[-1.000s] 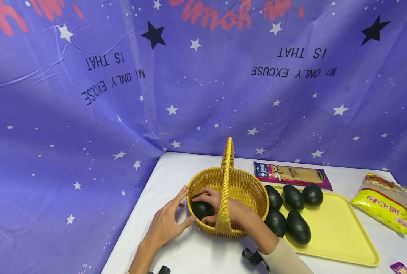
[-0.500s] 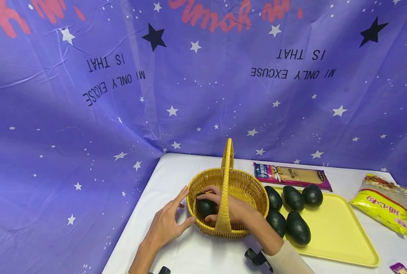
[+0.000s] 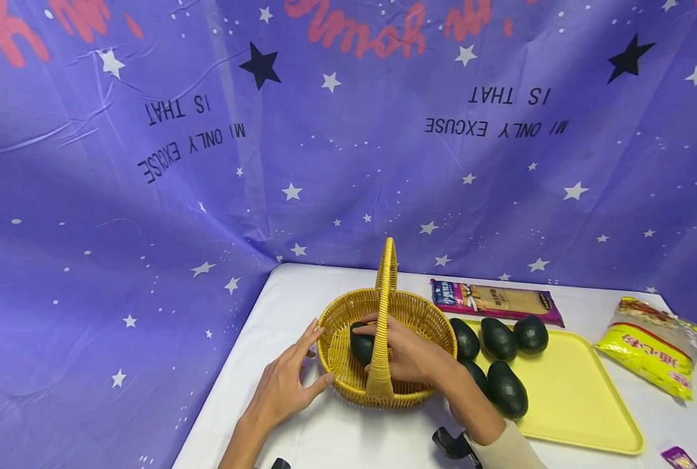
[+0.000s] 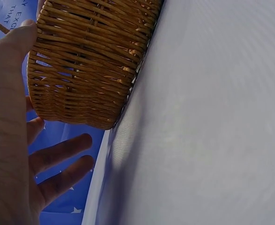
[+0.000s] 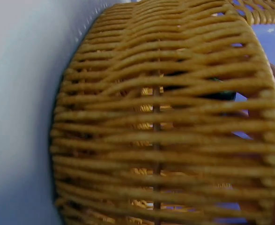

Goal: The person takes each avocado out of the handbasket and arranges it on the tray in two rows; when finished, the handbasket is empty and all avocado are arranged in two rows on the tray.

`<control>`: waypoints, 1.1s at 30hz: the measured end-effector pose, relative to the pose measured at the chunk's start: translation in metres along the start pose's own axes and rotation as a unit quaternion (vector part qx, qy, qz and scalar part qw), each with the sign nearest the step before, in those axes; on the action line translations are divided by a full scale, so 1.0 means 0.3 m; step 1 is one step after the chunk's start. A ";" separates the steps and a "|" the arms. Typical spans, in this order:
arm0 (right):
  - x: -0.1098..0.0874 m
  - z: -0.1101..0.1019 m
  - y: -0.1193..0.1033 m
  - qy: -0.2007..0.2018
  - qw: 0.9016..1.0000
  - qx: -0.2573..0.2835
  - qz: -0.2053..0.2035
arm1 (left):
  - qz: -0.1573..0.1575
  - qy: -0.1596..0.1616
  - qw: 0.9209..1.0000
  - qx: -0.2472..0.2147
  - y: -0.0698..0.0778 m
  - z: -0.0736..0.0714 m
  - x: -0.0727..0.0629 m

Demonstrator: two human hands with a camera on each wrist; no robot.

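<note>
A yellow wicker basket (image 3: 427, 312) with a tall arched handle stands on the white table. My right hand (image 3: 410, 354) reaches in under the handle and grips a dark green avocado (image 3: 360, 344) inside, its fingers partly hidden by the handle. In the right wrist view, the basket's woven wall (image 5: 165, 136) hides most of that hand. My left hand (image 3: 286, 381) touches the basket's left rim with thumb and forefinger, its fingers spread. The left wrist view shows the thumb against the wicker wall (image 4: 85, 61) and the other fingers extended below it.
Right of the basket is a yellow tray (image 3: 577, 391) with several avocados (image 3: 507, 389) on its left side. Behind it lies a noodle packet (image 3: 501, 301). A yellow bag (image 3: 650, 348) is farther right, and a small purple packet (image 3: 679, 457) sits at the front right.
My right hand has moved the avocado rightward inside the basket, from near the left wall to beside the handle. The left hand has stayed at the rim.
</note>
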State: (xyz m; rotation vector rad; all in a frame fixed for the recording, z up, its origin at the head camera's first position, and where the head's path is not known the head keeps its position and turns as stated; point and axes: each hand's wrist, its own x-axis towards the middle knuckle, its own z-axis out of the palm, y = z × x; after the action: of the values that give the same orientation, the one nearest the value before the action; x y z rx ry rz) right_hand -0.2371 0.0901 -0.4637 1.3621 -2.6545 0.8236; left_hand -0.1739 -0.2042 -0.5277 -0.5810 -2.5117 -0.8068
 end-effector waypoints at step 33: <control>-0.208 -0.112 0.027 0.087 0.994 -0.023 0.065 | 0.006 -0.001 1.000 0.005 0.008 0.007 0.001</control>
State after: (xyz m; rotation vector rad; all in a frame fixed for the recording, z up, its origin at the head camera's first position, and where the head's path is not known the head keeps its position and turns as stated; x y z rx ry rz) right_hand -0.2116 0.1562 -0.4554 1.0642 -2.6292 0.8448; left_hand -0.1734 -0.2009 -0.5279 -0.5925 -2.5097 -0.7883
